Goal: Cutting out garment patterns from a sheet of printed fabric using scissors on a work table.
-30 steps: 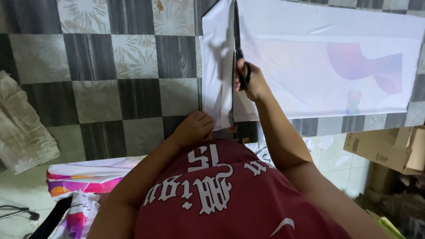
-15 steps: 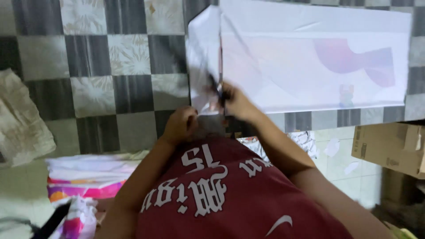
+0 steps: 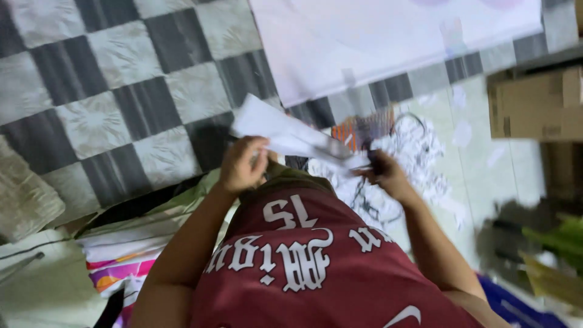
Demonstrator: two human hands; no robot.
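My left hand [image 3: 243, 164] grips one end of a cut white paper strip [image 3: 276, 129], which hangs in the air above my lap. My right hand [image 3: 388, 177] is shut on dark scissors [image 3: 349, 153] at the strip's other end; motion blur hides the blades' exact pose. A large white sheet [image 3: 388, 42] with faint purple shapes lies flat on the black-and-white checkered floor [image 3: 121, 91] beyond both hands. My red printed shirt fills the lower middle of the view.
White paper scraps [image 3: 425, 155] litter the pale floor to the right. A cardboard box [image 3: 534, 106] stands at the right edge, green items [image 3: 562, 240] below it. A grey folded cloth [image 3: 24, 203] and colourful fabric [image 3: 121, 264] lie at the left.
Both hands have drawn back from the large sheet toward my body. A white strip now hangs free between them, away from the sheet. The view has tilted down.
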